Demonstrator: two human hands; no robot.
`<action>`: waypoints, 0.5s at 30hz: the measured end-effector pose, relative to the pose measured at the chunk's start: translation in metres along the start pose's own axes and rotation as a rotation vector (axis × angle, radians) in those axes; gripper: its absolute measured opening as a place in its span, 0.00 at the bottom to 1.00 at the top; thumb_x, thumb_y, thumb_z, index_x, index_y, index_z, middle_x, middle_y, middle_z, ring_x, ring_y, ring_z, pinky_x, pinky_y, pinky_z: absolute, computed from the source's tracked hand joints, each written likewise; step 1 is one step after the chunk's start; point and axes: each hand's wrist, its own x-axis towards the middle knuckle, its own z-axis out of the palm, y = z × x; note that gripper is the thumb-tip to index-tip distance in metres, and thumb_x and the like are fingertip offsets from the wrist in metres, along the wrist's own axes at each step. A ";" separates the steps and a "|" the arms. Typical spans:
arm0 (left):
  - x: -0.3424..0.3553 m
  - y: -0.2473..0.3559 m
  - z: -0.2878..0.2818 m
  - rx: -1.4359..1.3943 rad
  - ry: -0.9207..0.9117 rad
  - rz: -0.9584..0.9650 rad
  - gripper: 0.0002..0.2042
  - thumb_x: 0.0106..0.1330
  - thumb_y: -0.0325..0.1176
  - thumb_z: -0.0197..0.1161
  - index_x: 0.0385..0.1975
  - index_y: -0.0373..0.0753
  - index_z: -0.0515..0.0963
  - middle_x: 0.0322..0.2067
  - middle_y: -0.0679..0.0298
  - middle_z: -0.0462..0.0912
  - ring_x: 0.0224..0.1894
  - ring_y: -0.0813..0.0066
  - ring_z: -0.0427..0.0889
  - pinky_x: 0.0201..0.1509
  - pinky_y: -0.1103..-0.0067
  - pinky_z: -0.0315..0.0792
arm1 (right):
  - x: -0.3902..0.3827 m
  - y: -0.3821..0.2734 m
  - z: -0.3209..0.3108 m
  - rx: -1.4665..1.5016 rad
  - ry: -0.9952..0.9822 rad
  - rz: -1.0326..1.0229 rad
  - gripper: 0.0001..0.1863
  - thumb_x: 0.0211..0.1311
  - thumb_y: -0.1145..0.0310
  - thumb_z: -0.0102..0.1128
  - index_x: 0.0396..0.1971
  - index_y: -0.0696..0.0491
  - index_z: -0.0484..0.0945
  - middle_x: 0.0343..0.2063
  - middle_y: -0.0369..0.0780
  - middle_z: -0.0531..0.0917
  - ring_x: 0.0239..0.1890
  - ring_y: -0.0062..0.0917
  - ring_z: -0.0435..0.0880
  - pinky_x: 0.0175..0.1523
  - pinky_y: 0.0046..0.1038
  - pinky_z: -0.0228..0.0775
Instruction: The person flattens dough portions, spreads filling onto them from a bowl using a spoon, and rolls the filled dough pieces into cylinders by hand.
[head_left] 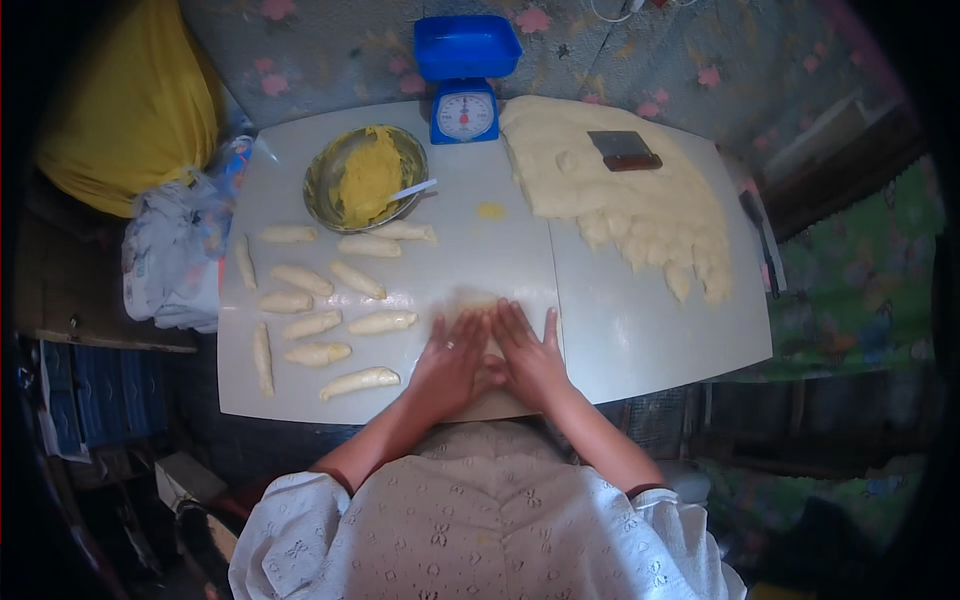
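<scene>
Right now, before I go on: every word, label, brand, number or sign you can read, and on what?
None is legible.
Scale dial: marks round the face, too small to read.
Bags: coloured patches, too blurred to tell whether they are print.
Scraper: none that I can make out.
Dough rolls: none.

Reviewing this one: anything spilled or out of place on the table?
A small yellow smear lies on the tabletop, right of the metal bowl. It looks odd because it matches the yellow mixture yet sits outside the bowl, possibly a spill.
</scene>
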 end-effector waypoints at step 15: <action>0.017 -0.023 -0.001 -0.141 -0.017 -0.127 0.39 0.67 0.59 0.42 0.68 0.34 0.50 0.69 0.53 0.51 0.73 0.62 0.45 0.73 0.58 0.33 | 0.023 0.017 -0.010 0.142 -0.073 0.124 0.33 0.67 0.44 0.40 0.68 0.45 0.55 0.70 0.37 0.53 0.72 0.33 0.46 0.68 0.62 0.24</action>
